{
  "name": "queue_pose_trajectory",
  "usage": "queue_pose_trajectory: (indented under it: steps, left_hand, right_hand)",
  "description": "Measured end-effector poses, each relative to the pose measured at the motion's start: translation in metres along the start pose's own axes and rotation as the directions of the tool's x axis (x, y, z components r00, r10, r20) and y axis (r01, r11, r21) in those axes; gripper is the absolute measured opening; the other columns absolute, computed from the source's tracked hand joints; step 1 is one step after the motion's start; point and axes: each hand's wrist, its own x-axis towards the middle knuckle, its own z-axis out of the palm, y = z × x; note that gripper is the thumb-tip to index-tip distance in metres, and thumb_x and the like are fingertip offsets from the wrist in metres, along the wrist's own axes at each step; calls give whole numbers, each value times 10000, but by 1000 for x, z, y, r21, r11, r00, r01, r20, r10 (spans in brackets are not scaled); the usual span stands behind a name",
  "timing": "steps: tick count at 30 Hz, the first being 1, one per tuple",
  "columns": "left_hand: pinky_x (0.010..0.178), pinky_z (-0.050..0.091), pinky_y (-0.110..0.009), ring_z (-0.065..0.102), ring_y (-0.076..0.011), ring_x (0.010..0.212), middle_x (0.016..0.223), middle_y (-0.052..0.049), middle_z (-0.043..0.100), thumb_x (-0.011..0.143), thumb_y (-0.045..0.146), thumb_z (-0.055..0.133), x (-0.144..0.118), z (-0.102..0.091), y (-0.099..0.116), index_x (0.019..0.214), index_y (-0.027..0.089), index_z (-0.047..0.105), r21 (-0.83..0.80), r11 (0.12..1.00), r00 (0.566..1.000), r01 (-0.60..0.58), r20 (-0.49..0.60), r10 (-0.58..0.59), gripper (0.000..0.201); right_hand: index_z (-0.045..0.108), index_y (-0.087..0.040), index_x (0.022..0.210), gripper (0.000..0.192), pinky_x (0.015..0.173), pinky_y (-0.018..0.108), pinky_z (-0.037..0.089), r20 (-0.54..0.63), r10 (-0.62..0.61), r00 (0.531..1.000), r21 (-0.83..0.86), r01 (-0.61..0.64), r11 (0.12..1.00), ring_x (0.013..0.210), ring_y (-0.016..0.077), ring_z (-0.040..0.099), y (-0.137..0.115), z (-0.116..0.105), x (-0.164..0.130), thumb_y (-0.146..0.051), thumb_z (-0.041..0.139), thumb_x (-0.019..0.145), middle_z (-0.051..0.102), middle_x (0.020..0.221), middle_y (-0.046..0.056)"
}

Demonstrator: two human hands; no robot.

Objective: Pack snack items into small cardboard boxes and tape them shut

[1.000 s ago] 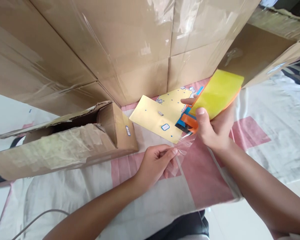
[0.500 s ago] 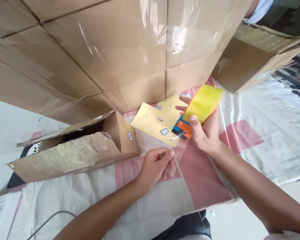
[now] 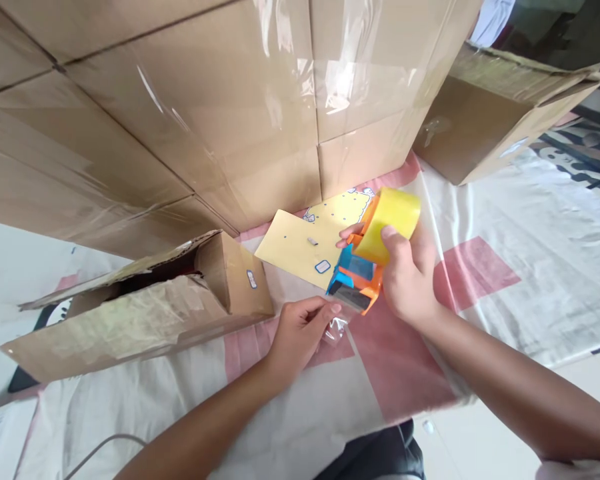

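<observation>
- Over the pink-and-white woven sheet [image 3: 480, 280], from the head camera, we see the tape dispenser [image 3: 356, 283] just above and to the right of our left hand [image 3: 300, 330], and gripped by our right hand [image 3: 410, 283].
- Our right hand is wrapped around the dispenser, thumb on its yellow tape roll [image 3: 387, 223], fingers curled behind.
- Our left hand is narrowly pinched, thumb against fingertips, on the loose end of clear tape [image 3: 336, 328], which runs up to the dispenser's blade end.
- We see a glossy round roll in an orange-and-blue plastic frame; the tape end is thin, see-through and crinkled.
- Behind the hands lies a flat pale-yellow card [image 3: 305, 243] on the sheet. Taped brown cardboard boxes [image 3: 205, 113] stand stacked beyond it, and a long torn carton [image 3: 130, 313] lies on its side, left of our left hand.
</observation>
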Motion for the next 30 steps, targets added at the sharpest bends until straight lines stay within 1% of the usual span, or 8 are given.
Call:
queue_pose_trajectory:
  steps: [4,9,15,18,22,25,27,30]
  left_hand:
    - [424,326,-186,466,-66,436,545,28,607,915,417,641,1,-2,-5,646,168,647,48,992,993,-118,33,117,367]
    - [509,381,-187,543,-77,499,548,20,612,961,377,598,3,-4,-6,591,162,605,160,935,949,-317,52,312,428]
    - [522,356,-183,497,-61,487,506,46,522,991,322,566,1,-5,-7,574,162,530,221,857,884,-465,67,462,448]
    - [534,369,-177,516,-60,505,536,45,544,995,264,557,0,-4,-8,600,163,527,244,804,838,-542,81,540,410]
    - [542,381,-183,522,-67,509,540,39,562,979,217,578,0,-3,-7,625,169,560,274,690,731,-670,78,678,358]
    - [542,387,-186,523,-70,509,535,36,572,964,186,593,-2,-2,-6,625,172,569,285,662,704,-694,71,707,340]
    - [551,399,-185,529,-69,516,542,38,580,956,169,601,-3,-2,-6,641,173,586,270,702,739,-658,54,672,315]
    - [558,413,-192,527,-72,521,549,36,577,964,190,592,-6,-1,-7,628,172,585,209,809,830,-550,27,557,337]
  right_hand:
    - [605,-252,921,183,719,395,612,-39,168,985,102,-163,981,872,262,741,-4,3,-3,-430,580,955,741,867,54]
    - [602,-222,868,252,651,372,603,-51,386,921,219,-367,904,776,259,723,1,4,0,-471,597,909,706,761,64]
    - [592,-194,835,226,614,343,585,-23,503,864,295,-475,829,677,221,685,3,6,2,-414,581,887,700,762,71]
    - [587,-192,835,189,584,320,569,3,537,843,325,-509,797,641,203,664,0,7,3,-369,545,888,698,759,67]
    - [573,-195,851,195,560,314,556,37,586,809,354,-560,749,594,190,643,0,7,3,-379,523,895,690,746,57]
    - [592,-196,876,235,591,334,576,12,545,839,313,-520,794,611,198,659,2,6,2,-423,538,906,704,768,57]
    - [609,-204,887,257,626,347,586,-37,430,902,249,-409,878,666,215,689,3,5,2,-448,537,924,712,785,57]
    - [618,-223,900,241,719,362,598,-119,157,980,144,-139,980,800,233,725,3,2,1,-434,522,963,713,803,43]
